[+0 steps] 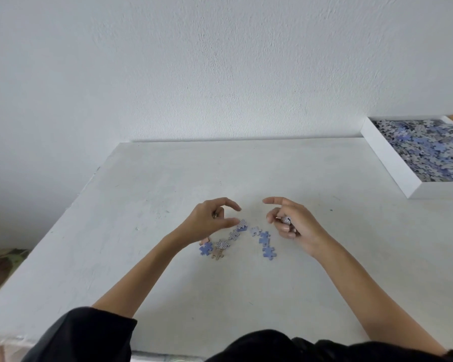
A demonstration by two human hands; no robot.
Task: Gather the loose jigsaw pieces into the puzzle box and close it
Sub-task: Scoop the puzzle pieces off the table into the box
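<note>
- The left hand point(211, 221) hovers over the table with forefinger and thumb bent into an open pinch, the thumb tip just beside a patterned piece point(242, 224). Its other fingers curl inward round a small dark spot, and I cannot tell whether they hold anything.
- The right hand point(294, 226) points its forefinger while the other fingers clasp the held pieces point(286, 220), too bunched to count.
- Nine loose pieces point(264, 238) lie between the hands: three blue, three grey-patterned, one pale and two tan, one tan piece partly under the left wrist.
- One puzzle box point(392, 163), white and open, sits at the far right, well apart from the hands and heaped with pieces.
- The table point(147, 194) is white and scuffed, set against a white textured wall point(194, 69).
- A green and brown floor covering point(0, 265) shows at the left.
</note>
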